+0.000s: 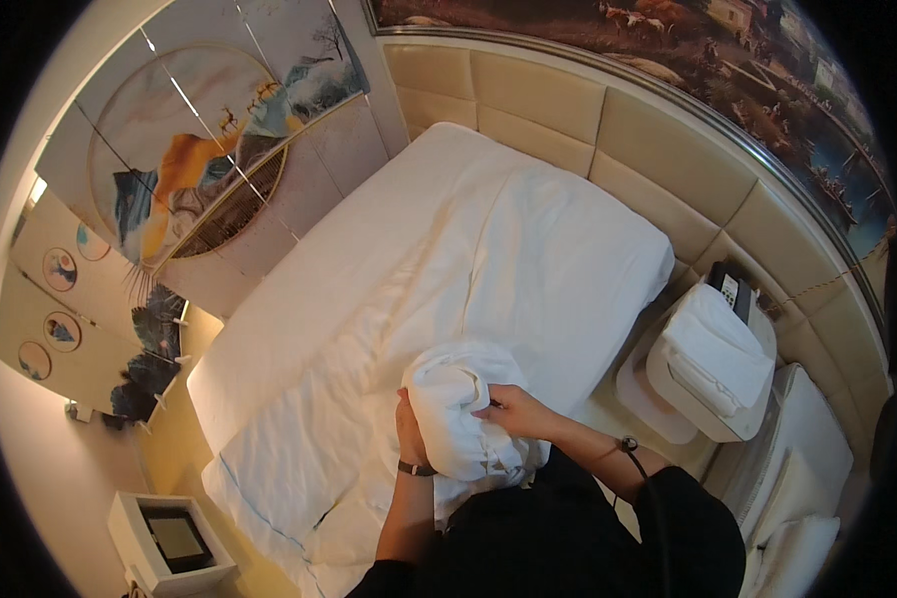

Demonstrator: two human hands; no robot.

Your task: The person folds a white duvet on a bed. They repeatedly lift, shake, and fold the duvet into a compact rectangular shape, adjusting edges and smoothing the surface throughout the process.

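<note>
A thick, bunched-up bundle of white bed linen (448, 374) is held close in front of my body, over the near part of the bed. My left hand (410, 431) is pressed along its left side, supporting it. On the right, my right hand (516, 411) pinches a fold of the same cloth near the middle of the bundle. Beneath and beyond it, a white sheet (528, 239) covers the bed, smooth toward the headboard and wrinkled on the near left. Whether anything is wrapped inside the bundle cannot be seen.
A padded beige headboard (638, 140) runs along the far wall. To the right stands a white bedside table (658, 384) with folded white cloth (713, 344) and a dark phone (725, 287) on it. Pillows (792, 498) lie farther right. A painted folding screen (184, 140) borders the left side.
</note>
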